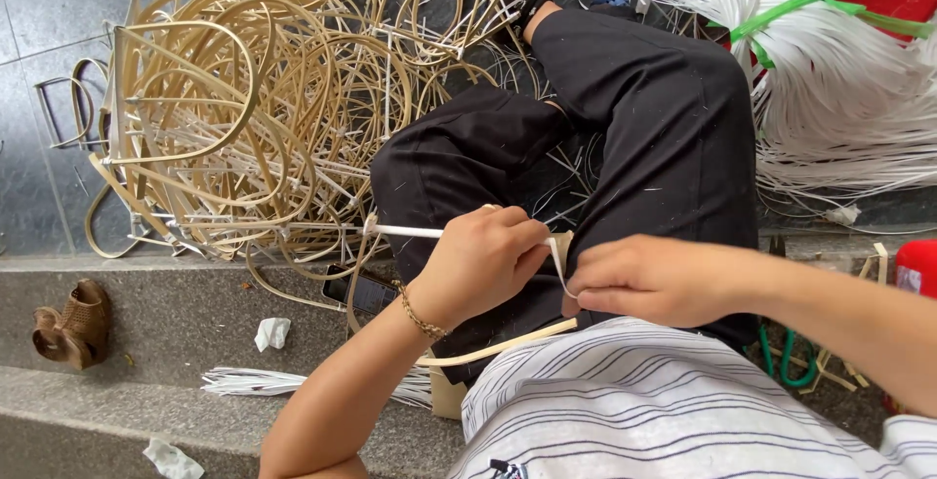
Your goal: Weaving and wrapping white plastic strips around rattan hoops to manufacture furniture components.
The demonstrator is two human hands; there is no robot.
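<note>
Behind both hands, a tangled heap of cane hoops (244,98), white strip bundle (839,79).

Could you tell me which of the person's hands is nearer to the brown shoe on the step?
Left. The left hand is closer to the brown shoe at far left; the right hand sits further right.

One screen only: a dark rectangular phone (363,292) lay flat under the cane strips, just left of and below the left-hand fingers, screen blank black; no packages, labels or signs were visible.
</note>
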